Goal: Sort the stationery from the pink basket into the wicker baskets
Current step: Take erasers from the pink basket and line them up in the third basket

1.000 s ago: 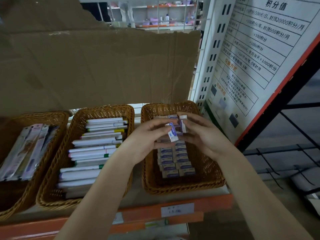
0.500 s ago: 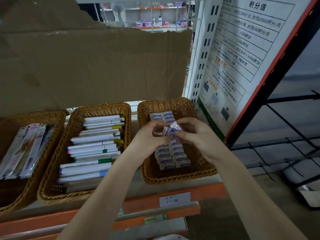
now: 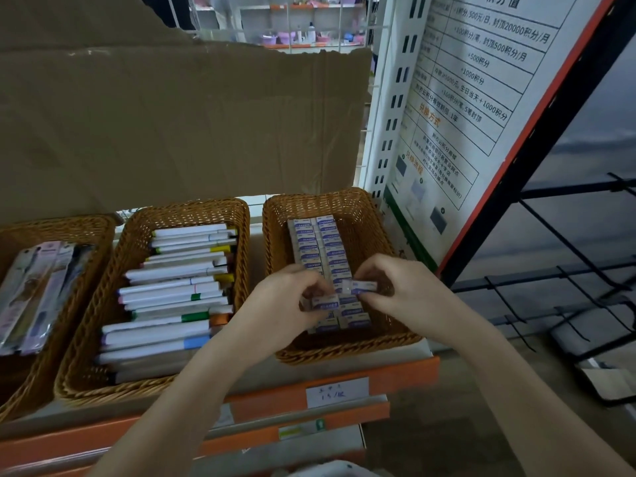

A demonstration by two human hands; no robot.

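Observation:
Three wicker baskets stand side by side on an orange-edged shelf. The right basket [image 3: 364,204] holds two neat rows of white-and-blue erasers [image 3: 315,241]. Both my hands are low inside it, over the near end of the rows. My left hand [image 3: 285,297] pinches one eraser [image 3: 325,302]. My right hand [image 3: 395,294] pinches another eraser [image 3: 359,286] just beside it. The middle basket [image 3: 192,210] is full of white markers [image 3: 172,297] with coloured caps. The left basket [image 3: 51,225] holds flat packaged pens [image 3: 38,290]. The pink basket is not clearly in view.
A torn cardboard sheet [image 3: 172,125] stands behind the baskets. A white slotted upright [image 3: 392,105] and a printed sign [image 3: 464,108] rise at the right. A price label [image 3: 336,391] sits on the shelf edge. Black metal racking [image 3: 550,277] lies beyond the shelf's right end.
Both hands have dropped from above the right basket down into it, carrying the erasers to the near end of the rows. The view has tilted a little to the right.

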